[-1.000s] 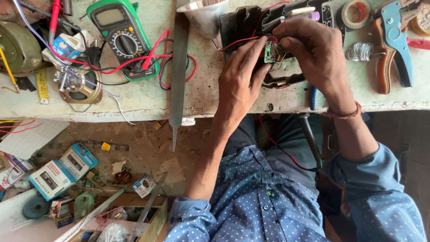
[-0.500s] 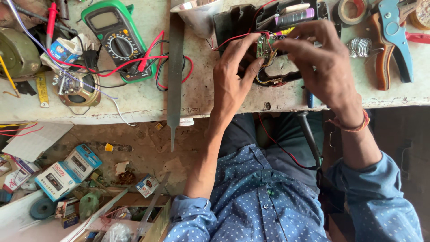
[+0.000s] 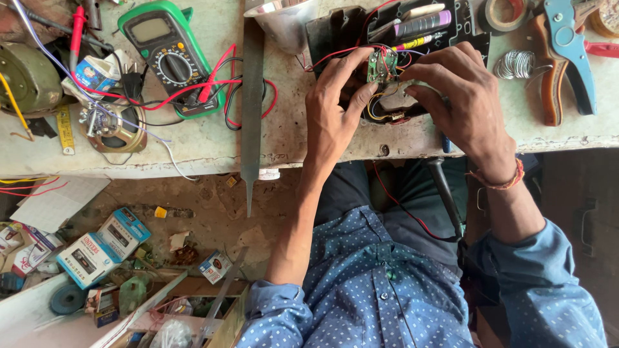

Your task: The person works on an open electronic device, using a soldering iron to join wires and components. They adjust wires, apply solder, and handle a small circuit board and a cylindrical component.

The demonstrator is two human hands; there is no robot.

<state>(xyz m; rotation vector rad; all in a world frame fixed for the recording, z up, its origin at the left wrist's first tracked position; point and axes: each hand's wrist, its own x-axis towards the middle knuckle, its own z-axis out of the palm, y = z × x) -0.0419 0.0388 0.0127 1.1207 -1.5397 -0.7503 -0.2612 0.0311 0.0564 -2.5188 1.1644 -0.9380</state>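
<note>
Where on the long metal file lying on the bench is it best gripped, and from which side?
Probably at the file's narrow pointed tang, which juts past the bench edge over the floor. There a grip can close around it from below or the side; the wide blade lies flat on the bench, beside the multimeter's red leads.

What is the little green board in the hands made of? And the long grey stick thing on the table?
The little green board looks like stiff fibreglass-type circuit board with a green coating; tiny parts and coloured wires sit on it. The left hand pinches it, and the right hand is beside it. The long grey stick looks like a steel file: dull, dark, unpainted metal narrowing to a pointed tang.
</note>
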